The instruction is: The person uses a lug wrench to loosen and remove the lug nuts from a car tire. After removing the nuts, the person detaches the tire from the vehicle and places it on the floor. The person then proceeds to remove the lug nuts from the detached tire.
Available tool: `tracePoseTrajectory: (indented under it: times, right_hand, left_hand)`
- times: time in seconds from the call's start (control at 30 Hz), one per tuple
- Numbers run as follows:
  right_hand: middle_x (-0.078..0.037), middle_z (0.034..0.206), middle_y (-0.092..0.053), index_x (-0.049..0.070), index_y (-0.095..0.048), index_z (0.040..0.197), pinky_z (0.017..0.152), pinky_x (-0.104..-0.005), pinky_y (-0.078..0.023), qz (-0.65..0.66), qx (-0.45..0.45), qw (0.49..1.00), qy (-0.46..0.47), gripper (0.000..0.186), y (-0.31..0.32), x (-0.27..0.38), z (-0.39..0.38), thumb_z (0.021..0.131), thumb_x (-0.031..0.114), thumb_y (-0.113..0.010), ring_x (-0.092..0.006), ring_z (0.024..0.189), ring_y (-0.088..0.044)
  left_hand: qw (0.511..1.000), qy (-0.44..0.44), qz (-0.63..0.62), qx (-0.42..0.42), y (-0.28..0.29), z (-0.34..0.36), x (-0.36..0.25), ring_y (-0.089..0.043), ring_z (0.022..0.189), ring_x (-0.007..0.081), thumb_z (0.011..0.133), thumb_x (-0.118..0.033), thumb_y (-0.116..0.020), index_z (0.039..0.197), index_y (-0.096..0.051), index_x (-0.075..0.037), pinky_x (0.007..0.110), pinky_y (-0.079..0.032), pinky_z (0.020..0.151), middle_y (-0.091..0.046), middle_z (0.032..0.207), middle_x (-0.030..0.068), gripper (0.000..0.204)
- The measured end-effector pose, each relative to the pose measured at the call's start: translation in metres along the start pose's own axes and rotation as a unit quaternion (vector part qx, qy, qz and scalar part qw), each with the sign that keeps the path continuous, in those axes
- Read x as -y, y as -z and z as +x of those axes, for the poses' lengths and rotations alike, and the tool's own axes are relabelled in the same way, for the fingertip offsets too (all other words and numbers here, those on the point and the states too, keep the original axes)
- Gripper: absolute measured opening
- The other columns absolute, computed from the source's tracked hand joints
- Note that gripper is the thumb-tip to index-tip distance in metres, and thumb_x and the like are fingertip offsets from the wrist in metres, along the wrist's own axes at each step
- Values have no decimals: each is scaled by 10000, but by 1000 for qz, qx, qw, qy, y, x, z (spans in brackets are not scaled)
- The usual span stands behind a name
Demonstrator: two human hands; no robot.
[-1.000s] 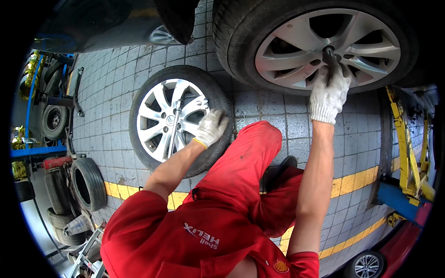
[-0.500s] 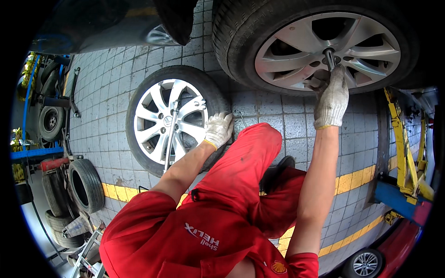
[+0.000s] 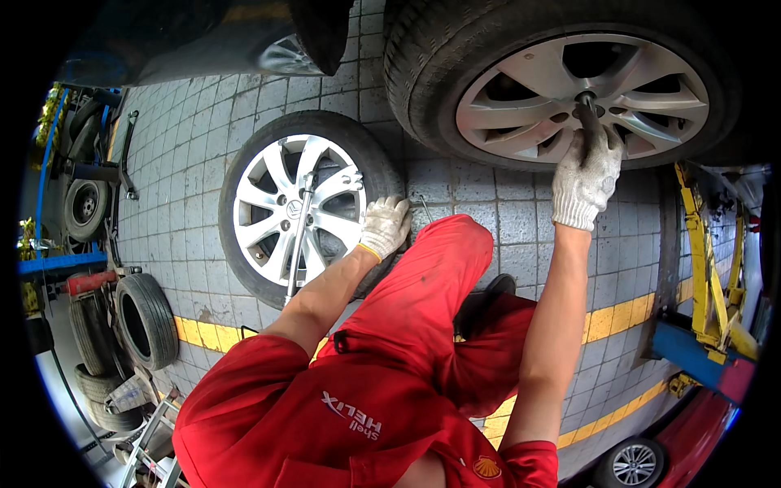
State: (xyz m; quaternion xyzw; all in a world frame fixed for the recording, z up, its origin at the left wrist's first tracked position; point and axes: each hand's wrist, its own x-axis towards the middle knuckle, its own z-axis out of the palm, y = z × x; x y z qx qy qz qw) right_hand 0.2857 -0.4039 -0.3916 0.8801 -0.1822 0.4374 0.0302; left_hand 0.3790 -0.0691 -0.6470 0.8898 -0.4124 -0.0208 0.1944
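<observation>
My left hand [image 3: 386, 224], in a whitish knit glove, lies flat on the tyre of a wheel [image 3: 316, 130] that rests face up on the floor. Across this wheel's silver spokes lies a long metal bar [image 3: 302, 232], and near its rim are some small metal pieces [image 3: 350, 179]. My right hand [image 3: 587, 175], gloved with dark-stained fingers, reaches up to the middle of the wheel on the car [image 3: 521, 73]. Its fingers close on a short metal socket [image 3: 586, 99] at a bolt hole, mostly hidden by the fingertips.
A dark car body [image 3: 187, 41] overhangs the upper left. Loose tyres [image 3: 146, 321] stand along the left side, beside a metal ladder [image 3: 150, 447]. At the right are a yellow and blue lift [image 3: 700, 268] and a red car [image 3: 700, 439]. Yellow lines cross the tiled floor [image 3: 187, 179].
My right hand has turned and shifted round the socket, and less of the metal shows now. The view has tilted slightly. My left hand stays on the tyre.
</observation>
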Motion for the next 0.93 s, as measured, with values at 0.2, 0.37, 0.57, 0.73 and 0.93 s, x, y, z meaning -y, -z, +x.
tracePoseTrajectory:
  times: [0.2, 0.37, 0.57, 0.73, 0.93]
  right_hand:
    - [-119, 1103, -740, -15, -631, 1477, 796, -325, -579, 505, 42, 705, -496, 434, 8, 26, 5, 1148, 267, -616, -147, 901, -694]
    - [-158, 1287, -699, 3, -612, 1510, 844, -370, -644, -61, -18, 997, 36, 420, 1, -11, -7, 1160, 234, -597, -222, 937, -747]
    - [-197, 1232, -732, 26, -642, 1475, 990, -444, -571, 381, 27, 826, -414, 433, 1, 18, 0, 1088, 219, -678, -326, 1084, -707]
    - [-152, 1268, -735, -14, -615, 1505, 965, -383, -576, 214, -24, 960, -181, 461, -6, 18, -6, 1124, 242, -654, -236, 1044, -716]
    - [-143, 1321, -738, -6, -560, 1569, 1007, -349, -576, 325, 57, 865, -377, 535, 8, 25, 4, 1123, 269, -667, -244, 1117, -738]
  left_hand:
    - [1000, -1, -4, -10, 0, -3, 3, -686, 1062, 386, 976, -271, -703, 1207, -737, -123, 542, -553, 906, -718, 1196, 133, 276]
    - [1000, -7, -5, -10, 4, 0, -1, -688, 1051, 385, 975, -268, -705, 1197, -739, -122, 540, -554, 904, -718, 1191, 129, 268]
    - [1000, -4, -12, -11, 4, -1, 0, -690, 1061, 386, 969, -262, -706, 1157, -746, -84, 547, -532, 897, -716, 1186, 150, 262]
    - [1000, -6, -16, -9, 4, 1, -1, -689, 1065, 386, 975, -267, -700, 1159, -745, -87, 547, -532, 904, -715, 1186, 152, 262]
    - [1000, -3, -21, 2, 5, 0, 1, -689, 1079, 388, 978, -279, -699, 1172, -744, -90, 546, -529, 914, -713, 1196, 158, 275]
